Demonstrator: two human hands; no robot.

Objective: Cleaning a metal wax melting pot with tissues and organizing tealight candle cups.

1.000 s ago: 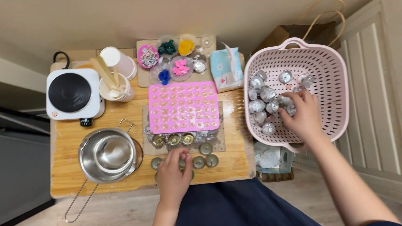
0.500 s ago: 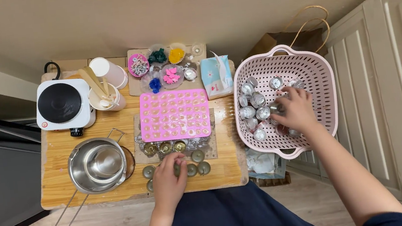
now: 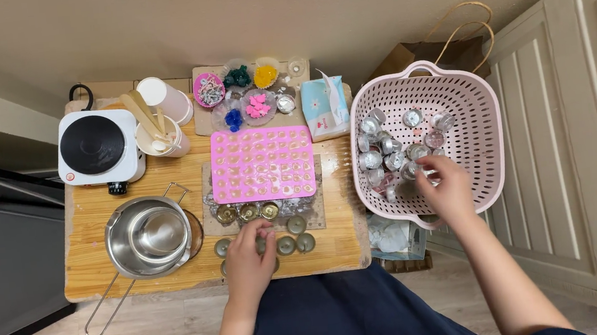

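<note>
My left hand (image 3: 249, 257) rests on the wooden table (image 3: 91, 230) at its front edge, fingers laid over small round metal cups (image 3: 296, 225) filled with a pale wax. My right hand (image 3: 447, 187) reaches into a pink perforated basket (image 3: 477, 108) on the right, its fingers closed on one of the several small silver tealight cups (image 3: 373, 159) lying in it. A pink silicone mould (image 3: 263, 164) with many small cavities lies just behind the left hand.
A steel pot with a long handle (image 3: 152, 236) sits front left, a white single hotplate (image 3: 98, 146) behind it. Paper cups with wooden sticks (image 3: 160, 134), small bowls of coloured bits (image 3: 246, 92) and a tissue pack (image 3: 325, 107) stand at the back. White cabinet doors (image 3: 589, 122) are at right.
My right hand has slid from the basket's middle toward its near side among the silver cups. My left hand stays on the small cups at the table's front edge.
</note>
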